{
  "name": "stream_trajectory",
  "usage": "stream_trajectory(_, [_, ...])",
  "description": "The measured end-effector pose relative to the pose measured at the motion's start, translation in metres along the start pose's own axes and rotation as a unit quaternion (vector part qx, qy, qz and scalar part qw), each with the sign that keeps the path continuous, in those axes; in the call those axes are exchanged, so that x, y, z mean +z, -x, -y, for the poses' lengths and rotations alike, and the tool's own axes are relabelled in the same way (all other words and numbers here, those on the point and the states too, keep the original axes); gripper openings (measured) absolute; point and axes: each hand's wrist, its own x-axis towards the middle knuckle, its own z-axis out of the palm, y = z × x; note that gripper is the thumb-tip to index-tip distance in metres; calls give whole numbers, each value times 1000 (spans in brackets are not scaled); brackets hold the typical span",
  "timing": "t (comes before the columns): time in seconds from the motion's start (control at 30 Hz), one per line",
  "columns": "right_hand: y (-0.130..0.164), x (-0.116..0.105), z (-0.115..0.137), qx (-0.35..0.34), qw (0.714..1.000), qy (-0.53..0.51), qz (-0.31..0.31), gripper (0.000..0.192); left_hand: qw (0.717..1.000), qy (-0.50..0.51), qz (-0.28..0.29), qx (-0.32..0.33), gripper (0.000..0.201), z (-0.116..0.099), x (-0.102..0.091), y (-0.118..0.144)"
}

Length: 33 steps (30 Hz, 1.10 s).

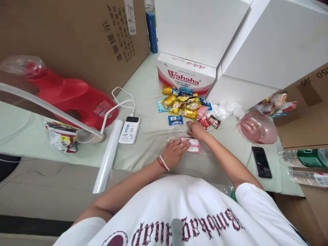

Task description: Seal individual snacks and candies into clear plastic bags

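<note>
My left hand (174,152) lies flat with its fingers stretched over a pink packet (195,146), and a clear plastic bag (179,129) spreads around it. A ring and a beaded bracelet are on this hand and wrist. At the bag's far edge, my right hand (196,130) has its fingers curled down and pressed together on the plastic; the fingertips are partly hidden. Just beyond is a heap of wrapped snacks (190,103), mostly yellow. A small blue packet (175,120) lies left of my right hand, and red packets (204,122) lie close on its right.
A Wahaha carton (186,73) stands behind the snacks. Left are a white power bank (130,130) with a cable, a plastic roll (109,157) and a red jug (74,92). Right are a pink bowl (269,131), a black phone (261,162) and plastic bottles (307,158).
</note>
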Motion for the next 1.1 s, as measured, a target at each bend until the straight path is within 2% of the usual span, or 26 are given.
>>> stream_trajectory(0.07, [-4, -4, -2, 4, 1000, -11, 22, 29, 998, -1, 54, -38, 50, 3, 9, -12])
stream_trajectory(0.13, [-1, -10, -4, -14, 1000, -11, 14, 19, 995, 3, 78, -64, 50, 7, 14, -18])
stream_trajectory(0.27, [27, -19, 4, -88, 994, 49, -33, 17, 994, 12, 87, -62, 52, 10, 15, -16])
stream_trajectory(0.4, [66, -7, 24, -89, 991, 96, -29, 23, 994, 42, 78, -60, 48, 6, 17, -11])
stream_trajectory(0.53, [92, 30, 35, -104, 987, 85, -83, 32, 983, 160, 13, -91, 37, 13, 28, -1])
stream_trajectory(0.63, [99, 60, 37, -113, 984, 38, -129, 35, 946, 264, -75, -174, 29, 23, 37, 4])
stream_trajectory(0.7, [101, 74, 38, -109, 982, 7, -156, 36, 921, 260, -135, -256, 32, 31, 39, 3])
stream_trajectory(0.77, [104, 82, 39, -110, 979, -15, -171, 39, 908, 199, -165, -330, 50, 39, 35, -1])
stream_trajectory(0.83, [108, 85, 41, -118, 978, -26, -172, 45, 903, 138, -142, -381, 60, 49, 28, -6])
stream_trajectory(0.87, [111, 84, 41, -121, 978, -28, -168, 48, 904, 122, -113, -393, 56, 54, 23, -8])
stream_trajectory(0.93, [116, 83, 43, -116, 980, -27, -157, 54, 913, 121, -51, -387, 34, 63, 11, -8])
stream_trajectory(1.03, [122, 78, 47, -95, 986, -23, -137, 57, 920, 177, -10, -350, 17, 71, -10, -2])
stream_trajectory(1.1, [124, 76, 50, -81, 988, -22, -126, 57, 897, 270, -2, -350, 14, 70, -23, 1])
